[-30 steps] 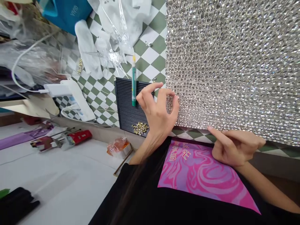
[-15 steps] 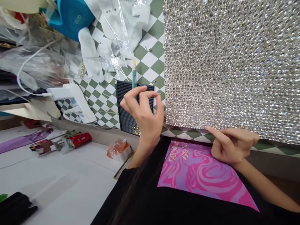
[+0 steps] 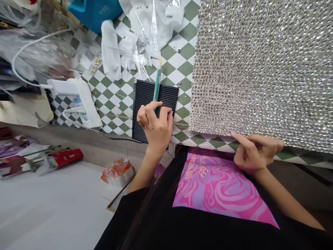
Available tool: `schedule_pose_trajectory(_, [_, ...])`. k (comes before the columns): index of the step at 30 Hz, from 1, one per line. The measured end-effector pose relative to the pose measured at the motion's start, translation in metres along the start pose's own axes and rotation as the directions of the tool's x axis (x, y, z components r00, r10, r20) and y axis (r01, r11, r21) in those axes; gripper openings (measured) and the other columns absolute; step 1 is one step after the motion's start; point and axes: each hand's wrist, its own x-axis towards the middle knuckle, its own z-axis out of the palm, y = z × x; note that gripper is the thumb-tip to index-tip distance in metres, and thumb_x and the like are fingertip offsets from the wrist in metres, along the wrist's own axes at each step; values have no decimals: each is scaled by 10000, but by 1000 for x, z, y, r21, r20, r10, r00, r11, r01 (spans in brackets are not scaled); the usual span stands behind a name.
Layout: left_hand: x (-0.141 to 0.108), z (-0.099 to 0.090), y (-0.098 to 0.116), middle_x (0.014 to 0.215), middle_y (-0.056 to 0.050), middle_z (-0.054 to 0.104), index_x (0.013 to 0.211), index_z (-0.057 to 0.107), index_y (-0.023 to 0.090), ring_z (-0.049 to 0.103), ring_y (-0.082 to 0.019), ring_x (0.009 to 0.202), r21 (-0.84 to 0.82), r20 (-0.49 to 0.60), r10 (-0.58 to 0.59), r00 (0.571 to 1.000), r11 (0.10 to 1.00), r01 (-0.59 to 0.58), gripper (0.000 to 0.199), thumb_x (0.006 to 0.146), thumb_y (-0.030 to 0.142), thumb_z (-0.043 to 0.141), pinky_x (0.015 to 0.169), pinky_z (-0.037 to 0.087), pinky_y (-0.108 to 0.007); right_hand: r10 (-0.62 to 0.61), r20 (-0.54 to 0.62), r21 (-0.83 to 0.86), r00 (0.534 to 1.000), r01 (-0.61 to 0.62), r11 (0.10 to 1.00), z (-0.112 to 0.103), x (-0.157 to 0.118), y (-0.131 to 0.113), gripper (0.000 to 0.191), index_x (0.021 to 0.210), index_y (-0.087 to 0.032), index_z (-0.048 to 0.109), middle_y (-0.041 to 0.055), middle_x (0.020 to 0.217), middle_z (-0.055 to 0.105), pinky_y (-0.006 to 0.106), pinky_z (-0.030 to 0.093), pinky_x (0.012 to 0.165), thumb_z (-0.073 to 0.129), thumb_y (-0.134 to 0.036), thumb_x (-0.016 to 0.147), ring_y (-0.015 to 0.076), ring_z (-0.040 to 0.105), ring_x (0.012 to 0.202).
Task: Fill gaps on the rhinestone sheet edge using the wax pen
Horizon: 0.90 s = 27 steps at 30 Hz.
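A large sheet of silver rhinestones [image 3: 260, 69] covers the right of the table. With its index finger stretched out, my right hand [image 3: 256, 152] touches the sheet's near edge; the other fingers curl loosely and nothing shows in them. My left hand [image 3: 157, 123] is over a black ridged tray [image 3: 168, 95], thumb and forefinger pinched together. Whatever is between those fingertips is too small to make out. A teal pen with a yellow end [image 3: 158, 81] reaches across the tray's far edge. Its near end is hidden behind the left hand's fingers.
White gloves and clear plastic [image 3: 135, 41] lie beyond the tray, near a blue container [image 3: 96, 14]. A white device with a cable [image 3: 85, 104] is on the left. Loose stones [image 3: 177, 49] dot the checkered cloth [image 3: 111, 104]. Below the table stands a box with orange plastic [image 3: 118, 172].
The view has shifted. My left hand has moved left and lower over the tray, away from the sheet. The pen's slant has changed slightly. My right index finger stays at the sheet's edge.
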Motion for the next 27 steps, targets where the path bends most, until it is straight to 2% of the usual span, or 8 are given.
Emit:
schedule_pose_trajectory(6, [-2, -2, -4, 1170, -121, 661, 915, 731, 254, 536, -321, 1178, -57, -13, 7, 1000, 998, -8, 93, 940, 273, 643, 1088, 393, -555, 0, -62, -51, 998, -3, 999, 4, -4, -1, 464, 1175, -233, 701, 26, 850, 543, 326, 347, 752, 527, -58, 783, 125, 515, 723])
schedule_pose_trajectory(10, [1, -3, -5, 1168, -139, 656, 892, 720, 247, 533, -336, 1172, -68, 0, -4, 1000, 998, 4, 61, 916, 248, 664, 1072, 415, -563, -28, -77, -59, 997, 24, 998, 5, -3, -1, 385, 1120, -208, 710, 38, 855, 543, 320, 366, 745, 533, -69, 808, 134, 520, 749])
schedule_pose_trajectory(18, [8, -9, 2, 1140, -134, 652, 910, 725, 224, 549, -333, 1138, -41, 27, -8, 1000, 999, 9, 77, 935, 229, 653, 1039, 422, -547, 63, -41, 15, 997, -63, 998, -3, 5, -2, 370, 1114, -210, 700, 51, 916, 585, 311, 422, 770, 530, -18, 848, 155, 567, 832])
schedule_pose_trajectory(23, [10, -10, 5, 1141, -130, 646, 931, 721, 231, 543, -328, 1133, -75, 39, -34, 999, 997, 37, 77, 941, 242, 646, 1044, 395, -542, 140, -105, 41, 985, -136, 990, -14, 15, 12, 248, 1055, -200, 666, 45, 898, 621, 316, 452, 774, 611, -54, 861, 170, 592, 852])
schedule_pose_trajectory(27, [12, -8, 4, 1140, -139, 655, 985, 695, 222, 546, -341, 1121, -107, 24, -34, 999, 994, 36, 84, 913, 263, 690, 1006, 402, -542, 166, -152, 25, 974, -164, 986, -21, 23, 32, 191, 1032, -201, 644, 16, 811, 638, 309, 444, 679, 653, -94, 873, 152, 562, 722])
